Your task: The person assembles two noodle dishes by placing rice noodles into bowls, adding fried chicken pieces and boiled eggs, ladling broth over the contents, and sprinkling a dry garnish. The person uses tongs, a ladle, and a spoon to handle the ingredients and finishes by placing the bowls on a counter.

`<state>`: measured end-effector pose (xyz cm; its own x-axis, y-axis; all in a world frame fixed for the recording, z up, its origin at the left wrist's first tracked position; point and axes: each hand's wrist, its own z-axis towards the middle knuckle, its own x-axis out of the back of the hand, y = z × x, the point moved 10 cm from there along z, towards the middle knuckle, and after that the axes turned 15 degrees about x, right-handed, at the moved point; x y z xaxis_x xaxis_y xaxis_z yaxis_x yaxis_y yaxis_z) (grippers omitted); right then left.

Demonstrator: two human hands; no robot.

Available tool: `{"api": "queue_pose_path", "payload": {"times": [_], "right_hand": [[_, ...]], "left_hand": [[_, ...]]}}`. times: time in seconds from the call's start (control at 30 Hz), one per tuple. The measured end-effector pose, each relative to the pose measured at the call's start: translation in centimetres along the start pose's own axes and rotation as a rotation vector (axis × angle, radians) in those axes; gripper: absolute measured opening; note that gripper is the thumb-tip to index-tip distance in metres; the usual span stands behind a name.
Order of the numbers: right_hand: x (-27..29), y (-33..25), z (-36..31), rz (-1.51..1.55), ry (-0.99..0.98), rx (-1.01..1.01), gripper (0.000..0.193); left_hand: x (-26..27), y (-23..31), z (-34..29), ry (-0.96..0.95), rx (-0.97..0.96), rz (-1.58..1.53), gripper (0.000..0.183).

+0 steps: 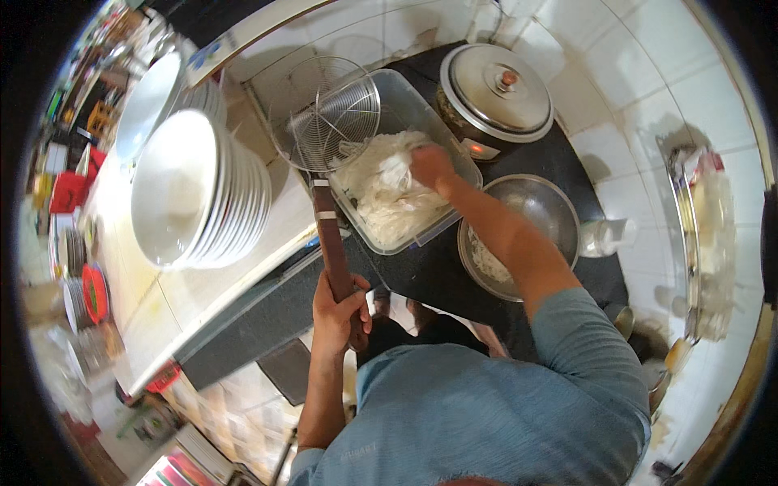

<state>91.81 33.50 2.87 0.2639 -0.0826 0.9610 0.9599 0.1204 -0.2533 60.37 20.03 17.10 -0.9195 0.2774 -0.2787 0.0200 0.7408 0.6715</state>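
Note:
My left hand (339, 312) is wrapped round the brown handle of a long wire strainer (324, 105). The strainer's round mesh basket hangs over the left rim of a clear plastic tub (379, 240). Pale rice noodles (389, 206) lie heaped in the tub. Reaching in from the right, my right hand (432, 168) is slightly blurred, with its fingers curled into the noodles beside a bright white clump. Its fingertips are hidden. Under my right forearm stands a metal bowl (527, 194) with some white noodles or shreds in it.
A lidded cooker (498, 89) with a lit orange light stands behind the tub at right. Stacked white bowls (198, 190) fill the counter at left. A plastic jar (606, 237) is by the tiled wall, near a wire rack (689, 243).

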Motion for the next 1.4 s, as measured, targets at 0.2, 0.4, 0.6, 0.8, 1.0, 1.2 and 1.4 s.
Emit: {"api": "queue_pose_path", "payload": {"times": [0.2,0.4,0.6,0.8,1.0,1.2,1.4], "right_hand": [[18.6,-4.6,3.6,0.211,0.299,0.174,0.026],[32.6,-9.7,5.6,0.083,0.256,0.074,0.050],[46.6,-14.9,5.9,0.136,0.559,0.193,0.041],[55.1,-18.0,5.8,-0.080,0.738,0.210,0.041],[49.9,-16.8,4.6,0.014,0.774,0.374,0.038],[29.3,-8.5,1.3,0.187,0.356,0.261,0.046],[7.9,-0.5,-3.6,0.001,-0.209,-0.091,0.036]], "left_hand": [[0.6,-1.4,0.1,-0.020,-0.015,-0.063,0.034],[1.7,-0.5,-0.3,-0.101,-0.082,-0.042,0.035],[3.2,-1.4,0.8,-0.121,-0.005,0.092,0.034],[3.0,-1.3,1.2,-0.176,-0.005,0.201,0.037],[0.9,-2.7,-0.5,-0.358,0.281,-0.014,0.050],[0.7,-0.8,-4.7,-0.506,0.340,-0.200,0.057],[0.5,1.1,-4.5,-0.395,0.272,-0.233,0.058]]}}
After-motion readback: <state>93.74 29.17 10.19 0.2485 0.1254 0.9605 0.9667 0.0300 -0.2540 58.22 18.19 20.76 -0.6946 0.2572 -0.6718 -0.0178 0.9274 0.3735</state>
